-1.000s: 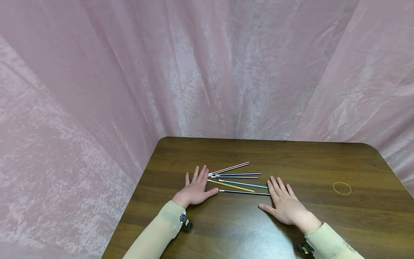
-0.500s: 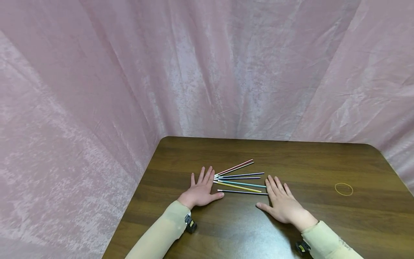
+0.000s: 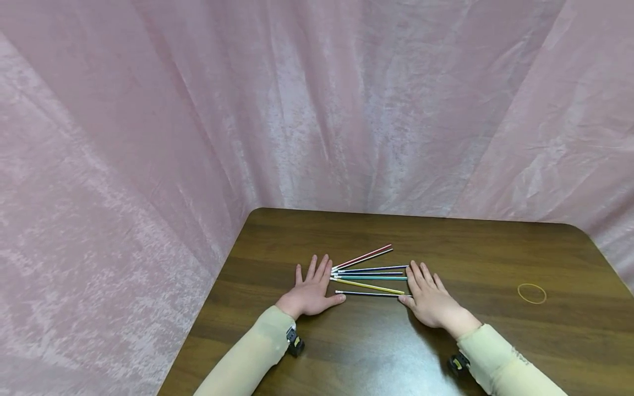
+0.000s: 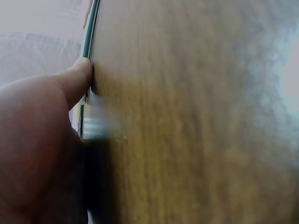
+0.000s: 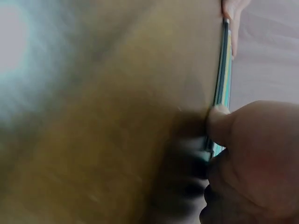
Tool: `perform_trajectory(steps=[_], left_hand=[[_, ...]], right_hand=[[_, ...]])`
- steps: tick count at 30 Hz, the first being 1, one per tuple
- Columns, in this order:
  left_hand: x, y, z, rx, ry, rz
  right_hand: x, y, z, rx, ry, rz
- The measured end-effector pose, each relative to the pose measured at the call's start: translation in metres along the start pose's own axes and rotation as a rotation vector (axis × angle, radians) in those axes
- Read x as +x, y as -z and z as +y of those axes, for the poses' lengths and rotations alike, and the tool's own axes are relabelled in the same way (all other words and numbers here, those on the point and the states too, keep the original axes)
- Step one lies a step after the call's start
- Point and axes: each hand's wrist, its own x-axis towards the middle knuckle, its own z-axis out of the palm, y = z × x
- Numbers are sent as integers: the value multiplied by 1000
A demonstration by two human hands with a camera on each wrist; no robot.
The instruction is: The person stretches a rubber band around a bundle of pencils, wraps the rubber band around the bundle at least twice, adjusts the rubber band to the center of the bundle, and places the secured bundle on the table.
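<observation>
The person's left arm [image 3: 240, 360] slanted in from the lower left and the right arm [image 3: 515, 366] from the lower right, both in pale sleeves [image 3: 262, 333] that ended near the wrists [image 3: 286, 311]. The left hand [image 3: 308, 296] was palm down, its fingers [image 3: 311, 268] straight and fanned apart, pointing away from the body, its thumb [image 3: 335, 300] stretched inward. The right hand [image 3: 432, 305] was also palm down, angled forward and to the left; its fingers were straight and more narrowly spread, and its thumb pointed inward. The two hands stood apart, thumbs toward each other.
</observation>
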Motion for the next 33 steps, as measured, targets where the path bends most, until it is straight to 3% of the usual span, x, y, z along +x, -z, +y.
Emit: perform_trajectory(steps=[8,18,25,33], left_hand=[[0,0,-2,1,5,-3],[3,1,-4,-13,34,21],[12,-8,-10,-46,51,32],[13,-4,2,-40,78,30]], right_hand=[[14,8,16,39,-46,-35],[28,14,29,32,-46,-47],[41,19,25,48,-41,-58],[50,31,6,96,-37,-53]])
